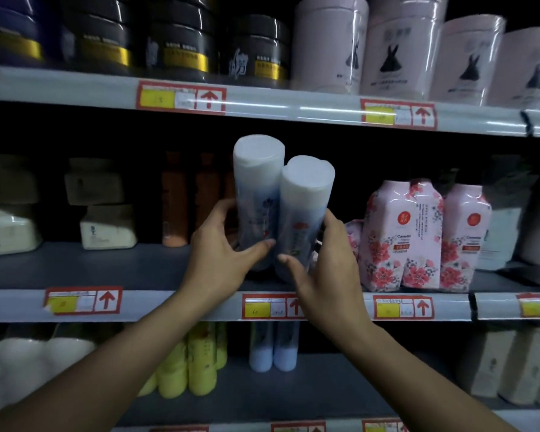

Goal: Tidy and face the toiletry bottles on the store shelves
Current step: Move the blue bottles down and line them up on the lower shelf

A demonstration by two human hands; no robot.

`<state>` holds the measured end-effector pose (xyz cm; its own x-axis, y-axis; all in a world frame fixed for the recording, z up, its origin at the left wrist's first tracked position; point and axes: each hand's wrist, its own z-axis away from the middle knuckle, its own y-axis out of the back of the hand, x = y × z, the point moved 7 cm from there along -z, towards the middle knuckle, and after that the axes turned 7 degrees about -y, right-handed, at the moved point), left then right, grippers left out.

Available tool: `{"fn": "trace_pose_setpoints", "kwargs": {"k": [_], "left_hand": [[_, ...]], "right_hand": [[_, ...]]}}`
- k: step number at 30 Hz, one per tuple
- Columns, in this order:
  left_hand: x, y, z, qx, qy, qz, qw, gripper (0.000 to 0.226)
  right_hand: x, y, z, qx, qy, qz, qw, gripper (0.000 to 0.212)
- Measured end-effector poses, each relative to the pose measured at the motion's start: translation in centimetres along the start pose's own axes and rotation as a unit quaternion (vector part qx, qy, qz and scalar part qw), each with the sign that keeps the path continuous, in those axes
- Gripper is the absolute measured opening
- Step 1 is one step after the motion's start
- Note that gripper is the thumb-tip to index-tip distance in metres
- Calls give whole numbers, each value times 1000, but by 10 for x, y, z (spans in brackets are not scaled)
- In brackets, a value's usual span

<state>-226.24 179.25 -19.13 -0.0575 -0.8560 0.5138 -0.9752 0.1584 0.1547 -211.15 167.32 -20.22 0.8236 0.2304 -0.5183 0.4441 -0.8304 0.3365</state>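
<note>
Gripping two pale bottles (281,201), hands (222,254) apart.

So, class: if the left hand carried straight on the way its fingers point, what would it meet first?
The left hand already grips the left white bottle; its fingers point right, so next would likely come the right white bottle beside it, though depth is unclear.

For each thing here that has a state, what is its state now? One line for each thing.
left bottle: tilted, held by the left hand
right bottle: tilted, held by the right hand, touching the left bottle
pink floral bottles: upright on the middle shelf, labels facing front
yellow bottles: leaning, on the shelf below
black jars: upright, top shelf
</note>
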Motion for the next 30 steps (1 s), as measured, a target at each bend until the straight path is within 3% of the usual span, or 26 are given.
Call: {"fn": "trace_pose_setpoints", "kwargs": {"k": [17, 30], "left_hand": [[93, 25, 47, -49, -27, -19, 998, 63], [41, 6, 157, -119, 148, 36, 981, 66]], "right_hand": [[-39, 64, 39, 52, 21, -22, 998, 76], [15, 49, 143, -80, -105, -12, 991, 84]]}}
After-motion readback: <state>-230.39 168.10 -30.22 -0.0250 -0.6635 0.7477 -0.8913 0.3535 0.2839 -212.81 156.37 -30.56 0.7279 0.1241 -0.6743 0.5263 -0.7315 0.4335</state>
